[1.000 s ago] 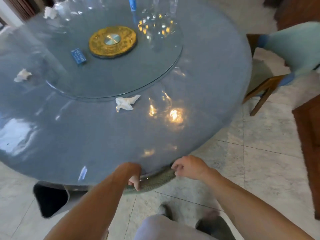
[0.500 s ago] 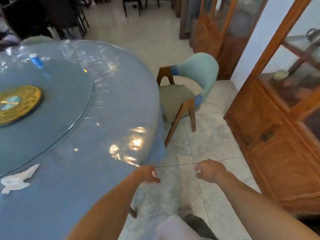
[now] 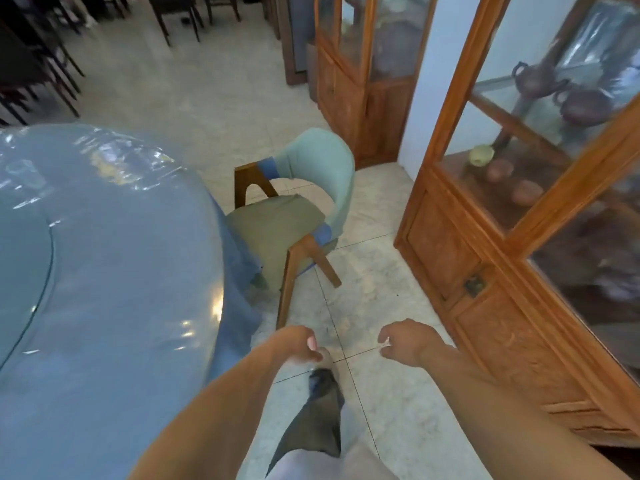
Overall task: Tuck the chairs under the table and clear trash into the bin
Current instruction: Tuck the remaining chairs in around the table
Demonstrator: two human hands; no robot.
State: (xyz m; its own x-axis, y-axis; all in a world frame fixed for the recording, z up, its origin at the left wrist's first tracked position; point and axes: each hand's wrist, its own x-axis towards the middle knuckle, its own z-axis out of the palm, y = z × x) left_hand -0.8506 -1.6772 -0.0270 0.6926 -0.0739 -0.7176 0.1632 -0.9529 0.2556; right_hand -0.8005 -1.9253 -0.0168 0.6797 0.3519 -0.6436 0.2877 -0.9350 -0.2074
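Both hands were empty at this moment: the left hand (image 3: 300,344) and the right hand (image 3: 403,342) hung low in the middle of the frame with the fingers loosely curled and holding nothing, apart from each other, above the tiled floor (image 3: 381,296). Just above them, in the centre of the frame, stood the chair (image 3: 294,216) — only its seat front was near the edge of the round table (image 3: 104,271), which filled the left side, so it was not yet tucked in. The chair looked stiff and moderately heavy, with a wooden frame and a padded seat; the curved teal backrest (image 3: 322,161) seemed soft on its surface but firm enough to push. The best place to take hold was probably the top rim of the backrest, or the wooden arm posts at its two ends. The seat opened toward the left of the frame, to the table, and the backrest faced right, toward the wooden cabinet (image 3: 485,271). So its front-to-back axis ran roughly left to right, slightly tilted — a push to the left should slide it under.
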